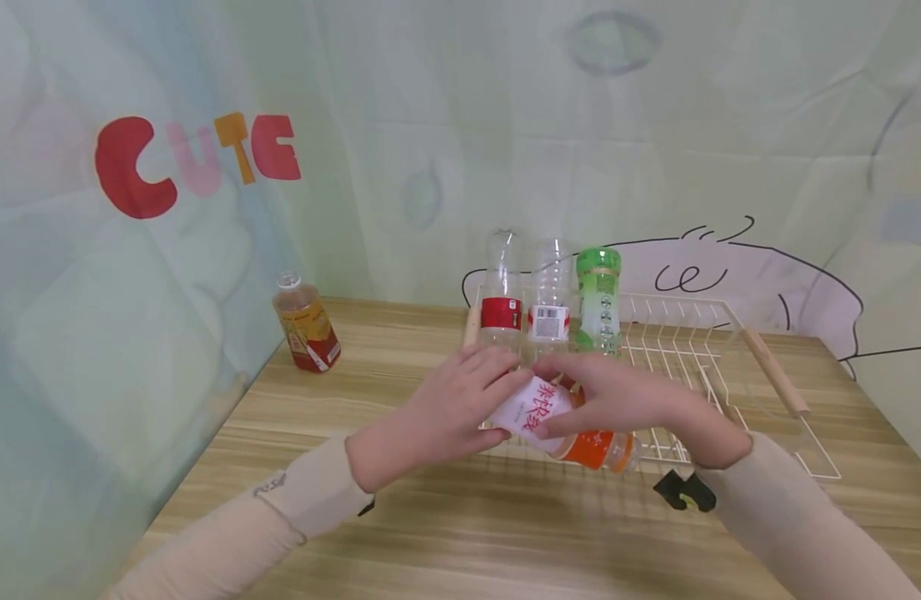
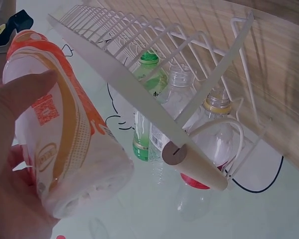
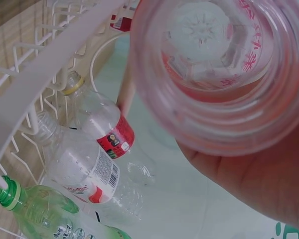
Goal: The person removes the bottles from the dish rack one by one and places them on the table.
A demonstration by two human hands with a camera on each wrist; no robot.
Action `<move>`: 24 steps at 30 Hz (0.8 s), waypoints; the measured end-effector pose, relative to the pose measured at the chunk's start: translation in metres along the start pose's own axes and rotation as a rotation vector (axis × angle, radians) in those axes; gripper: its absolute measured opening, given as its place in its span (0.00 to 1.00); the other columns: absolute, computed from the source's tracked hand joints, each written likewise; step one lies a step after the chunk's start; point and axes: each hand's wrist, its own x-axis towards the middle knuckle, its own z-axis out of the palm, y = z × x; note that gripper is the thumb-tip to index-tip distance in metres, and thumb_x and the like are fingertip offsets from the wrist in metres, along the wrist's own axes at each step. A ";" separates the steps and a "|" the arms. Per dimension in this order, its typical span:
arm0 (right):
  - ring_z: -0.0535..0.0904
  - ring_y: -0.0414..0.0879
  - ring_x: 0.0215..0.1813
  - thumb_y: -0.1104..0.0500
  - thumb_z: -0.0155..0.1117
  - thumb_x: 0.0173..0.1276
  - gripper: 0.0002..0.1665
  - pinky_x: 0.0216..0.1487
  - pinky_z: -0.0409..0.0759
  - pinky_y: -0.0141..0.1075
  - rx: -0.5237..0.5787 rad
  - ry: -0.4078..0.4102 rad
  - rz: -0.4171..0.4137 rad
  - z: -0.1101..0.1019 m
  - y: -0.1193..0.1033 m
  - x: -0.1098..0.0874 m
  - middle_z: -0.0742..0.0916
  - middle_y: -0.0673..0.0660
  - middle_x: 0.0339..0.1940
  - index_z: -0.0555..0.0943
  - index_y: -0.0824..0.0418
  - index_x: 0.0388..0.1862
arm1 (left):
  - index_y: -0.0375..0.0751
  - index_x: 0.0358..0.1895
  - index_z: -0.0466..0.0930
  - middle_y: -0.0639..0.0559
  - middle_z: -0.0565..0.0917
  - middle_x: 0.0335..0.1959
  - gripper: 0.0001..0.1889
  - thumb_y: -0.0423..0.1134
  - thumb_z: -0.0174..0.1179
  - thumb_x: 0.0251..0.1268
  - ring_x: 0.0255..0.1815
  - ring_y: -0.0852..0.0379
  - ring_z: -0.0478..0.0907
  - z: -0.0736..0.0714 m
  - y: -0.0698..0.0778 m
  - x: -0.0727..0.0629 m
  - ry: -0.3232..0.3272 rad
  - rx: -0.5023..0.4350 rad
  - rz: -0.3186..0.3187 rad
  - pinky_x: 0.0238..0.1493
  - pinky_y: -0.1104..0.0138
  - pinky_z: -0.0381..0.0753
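Note:
Both hands hold one plastic bottle (image 1: 533, 410) with a white and orange label, tilted over the front of a white wire rack (image 1: 673, 367). My left hand (image 1: 439, 410) grips its base end, thumb along the label in the left wrist view. My right hand (image 1: 628, 396) holds it from the other side. In the right wrist view the bottle's uncapped mouth (image 3: 219, 144) faces the camera. Behind the hands, three bottles stand neck-down in the rack: a clear one with a red label (image 1: 501, 313), a clear one with a barcode label (image 1: 548, 323) and a green one (image 1: 599, 296).
An uncapped bottle with a yellow and red label (image 1: 308, 329) stands upright at the table's left edge. Wooden handles (image 1: 775, 371) flank the rack. Printed curtains (image 1: 400, 125) hang behind and left of the wooden table (image 1: 460, 533).

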 end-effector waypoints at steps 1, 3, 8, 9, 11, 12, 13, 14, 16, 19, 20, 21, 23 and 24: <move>0.78 0.44 0.42 0.48 0.71 0.60 0.33 0.38 0.82 0.34 -0.001 -0.001 0.000 0.000 0.000 0.000 0.82 0.49 0.43 0.73 0.58 0.60 | 0.40 0.60 0.73 0.47 0.77 0.58 0.34 0.48 0.74 0.49 0.61 0.51 0.71 0.000 0.000 0.000 -0.001 -0.001 -0.002 0.65 0.57 0.69; 0.78 0.44 0.42 0.48 0.71 0.60 0.33 0.38 0.82 0.34 -0.003 -0.001 0.000 0.001 0.000 0.001 0.82 0.49 0.44 0.73 0.58 0.61 | 0.40 0.60 0.74 0.47 0.77 0.57 0.34 0.48 0.74 0.49 0.60 0.51 0.71 0.001 0.001 0.000 -0.001 0.001 -0.005 0.64 0.57 0.70; 0.77 0.44 0.42 0.48 0.70 0.60 0.33 0.38 0.81 0.34 -0.008 0.004 0.004 0.001 0.001 0.002 0.82 0.49 0.44 0.73 0.59 0.61 | 0.40 0.59 0.74 0.47 0.78 0.56 0.31 0.47 0.72 0.51 0.59 0.51 0.72 0.004 0.000 -0.001 0.017 0.011 -0.006 0.64 0.57 0.70; 0.77 0.44 0.43 0.49 0.70 0.60 0.32 0.39 0.81 0.34 -0.008 0.007 0.005 0.001 0.001 0.002 0.82 0.49 0.44 0.73 0.59 0.61 | 0.40 0.59 0.75 0.47 0.78 0.56 0.31 0.46 0.72 0.51 0.59 0.51 0.72 0.004 0.000 -0.001 0.026 0.010 -0.006 0.64 0.57 0.70; 0.77 0.44 0.43 0.49 0.70 0.61 0.32 0.39 0.81 0.34 -0.003 0.014 0.002 0.001 0.001 0.002 0.82 0.49 0.44 0.73 0.59 0.61 | 0.40 0.58 0.75 0.47 0.78 0.55 0.30 0.45 0.72 0.51 0.58 0.51 0.73 0.005 -0.001 -0.001 0.045 0.011 -0.005 0.63 0.57 0.70; 0.77 0.44 0.43 0.50 0.70 0.61 0.31 0.39 0.81 0.34 -0.002 0.019 -0.003 0.001 0.001 0.003 0.82 0.49 0.44 0.73 0.59 0.61 | 0.40 0.58 0.75 0.47 0.78 0.54 0.29 0.44 0.72 0.52 0.57 0.52 0.73 0.005 -0.001 -0.001 0.055 0.009 -0.004 0.63 0.57 0.70; 0.77 0.44 0.43 0.51 0.70 0.61 0.31 0.39 0.81 0.34 0.000 0.025 -0.005 0.001 0.001 0.003 0.82 0.49 0.44 0.73 0.59 0.61 | 0.39 0.58 0.75 0.47 0.78 0.54 0.29 0.44 0.72 0.52 0.57 0.52 0.73 0.006 -0.001 -0.001 0.065 0.009 -0.004 0.63 0.57 0.71; 0.77 0.44 0.42 0.51 0.70 0.61 0.31 0.39 0.81 0.34 -0.001 0.034 -0.006 0.001 0.001 0.003 0.82 0.49 0.44 0.74 0.59 0.61 | 0.39 0.57 0.76 0.47 0.78 0.54 0.28 0.43 0.71 0.53 0.57 0.52 0.73 0.006 -0.002 -0.001 0.074 0.011 -0.002 0.63 0.58 0.71; 0.76 0.45 0.42 0.52 0.70 0.61 0.31 0.38 0.81 0.34 -0.004 0.051 -0.002 0.001 0.001 0.003 0.82 0.49 0.44 0.74 0.59 0.61 | 0.39 0.57 0.76 0.47 0.79 0.53 0.27 0.43 0.71 0.53 0.56 0.52 0.73 0.006 -0.002 -0.001 0.090 0.018 -0.002 0.63 0.58 0.70; 0.76 0.45 0.42 0.52 0.71 0.60 0.31 0.38 0.80 0.35 -0.008 0.073 0.018 0.000 0.001 0.003 0.81 0.49 0.45 0.74 0.59 0.61 | 0.39 0.57 0.76 0.46 0.79 0.53 0.27 0.43 0.71 0.54 0.56 0.52 0.73 0.007 -0.002 0.000 0.105 0.026 -0.008 0.64 0.58 0.70; 0.76 0.45 0.42 0.52 0.71 0.60 0.31 0.38 0.81 0.35 -0.008 0.078 0.025 0.000 0.001 0.003 0.81 0.49 0.45 0.74 0.59 0.61 | 0.39 0.57 0.76 0.46 0.79 0.53 0.27 0.43 0.71 0.53 0.56 0.52 0.73 0.007 -0.003 0.000 0.106 0.030 -0.010 0.64 0.58 0.70; 0.76 0.45 0.42 0.51 0.71 0.60 0.31 0.38 0.81 0.35 -0.005 0.081 0.031 0.000 0.000 0.003 0.81 0.49 0.45 0.74 0.59 0.61 | 0.40 0.57 0.76 0.46 0.79 0.54 0.27 0.43 0.71 0.53 0.56 0.52 0.73 0.007 -0.003 0.000 0.106 0.032 -0.012 0.64 0.58 0.69; 0.76 0.45 0.43 0.51 0.71 0.60 0.31 0.38 0.81 0.35 -0.003 0.086 0.036 0.000 0.000 0.003 0.82 0.49 0.45 0.74 0.59 0.60 | 0.40 0.57 0.76 0.46 0.79 0.54 0.27 0.43 0.71 0.54 0.57 0.52 0.73 0.006 -0.003 0.000 0.105 0.034 -0.017 0.64 0.58 0.69; 0.76 0.45 0.43 0.52 0.71 0.60 0.31 0.38 0.81 0.35 0.000 0.087 0.036 0.000 0.000 0.003 0.82 0.49 0.45 0.74 0.59 0.60 | 0.40 0.57 0.76 0.47 0.79 0.54 0.27 0.43 0.70 0.54 0.57 0.52 0.73 0.006 -0.003 0.000 0.105 0.035 -0.017 0.65 0.57 0.69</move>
